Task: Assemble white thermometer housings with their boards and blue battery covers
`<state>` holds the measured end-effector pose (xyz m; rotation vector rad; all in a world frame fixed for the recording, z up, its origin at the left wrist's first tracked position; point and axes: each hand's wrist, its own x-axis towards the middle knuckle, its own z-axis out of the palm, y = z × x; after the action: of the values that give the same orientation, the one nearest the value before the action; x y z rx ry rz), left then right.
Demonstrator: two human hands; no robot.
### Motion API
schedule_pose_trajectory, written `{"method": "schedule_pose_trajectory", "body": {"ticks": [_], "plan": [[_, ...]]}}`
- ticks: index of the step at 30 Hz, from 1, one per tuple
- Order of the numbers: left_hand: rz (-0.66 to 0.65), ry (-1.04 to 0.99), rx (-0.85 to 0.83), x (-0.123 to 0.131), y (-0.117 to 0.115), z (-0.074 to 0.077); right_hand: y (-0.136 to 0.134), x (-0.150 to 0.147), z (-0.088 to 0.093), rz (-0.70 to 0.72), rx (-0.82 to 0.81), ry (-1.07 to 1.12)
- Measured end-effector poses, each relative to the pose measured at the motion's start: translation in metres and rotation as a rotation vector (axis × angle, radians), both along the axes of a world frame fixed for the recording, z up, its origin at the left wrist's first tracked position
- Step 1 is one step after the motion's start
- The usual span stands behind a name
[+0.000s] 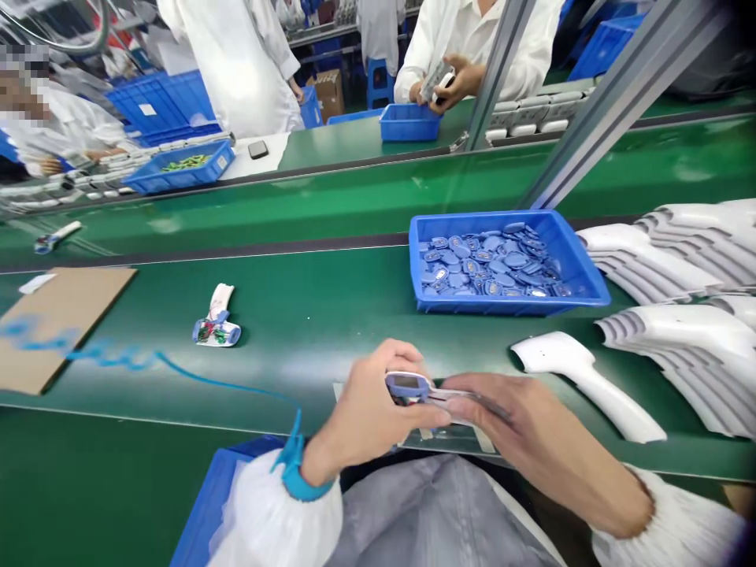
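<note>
My left hand (372, 409) is curled around the head of a white thermometer shell with a purple display bezel (407, 385), low in the middle of the head view. My right hand (531, 441) lies along the shell's handle, fingers closed on it from the right. Both hands hover just above the near edge of the green belt (331, 315). A blue wrist strap (295, 472) with a coiled blue cord circles my left wrist. A lone white thermometer shell (584, 382) lies on the belt just right of my hands.
A blue tray (579, 272) of purple bezels sits behind my hands. Stacked white shells (679, 315) fill the right side. A half-assembled thermometer (216, 324) and a cardboard sheet (59, 319) lie to the left. A co-worker's hands (449, 83) work across the line beside another blue bin (407, 122).
</note>
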<state>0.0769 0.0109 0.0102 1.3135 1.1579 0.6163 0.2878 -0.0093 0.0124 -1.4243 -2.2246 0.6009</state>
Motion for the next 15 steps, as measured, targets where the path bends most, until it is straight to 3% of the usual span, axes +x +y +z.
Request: {"method": "schedule_pose_trajectory", "body": {"ticks": [2, 5, 11, 15], "plan": [[0.003, -0.142, -0.061, 0.006, -0.013, -0.015, -0.015, 0.004, -0.009, -0.053, -0.019, 0.052], [-0.018, -0.186, -0.077, 0.01, -0.024, -0.024, -0.032, 0.01, -0.016, -0.16, 0.05, 0.094], [-0.062, -0.001, 0.02, 0.017, -0.029, -0.02, -0.027, 0.008, -0.012, -0.123, 0.102, 0.156], [-0.13, 0.089, 0.13, 0.016, -0.026, -0.017, -0.014, -0.005, -0.003, -0.005, 0.161, 0.021]]}}
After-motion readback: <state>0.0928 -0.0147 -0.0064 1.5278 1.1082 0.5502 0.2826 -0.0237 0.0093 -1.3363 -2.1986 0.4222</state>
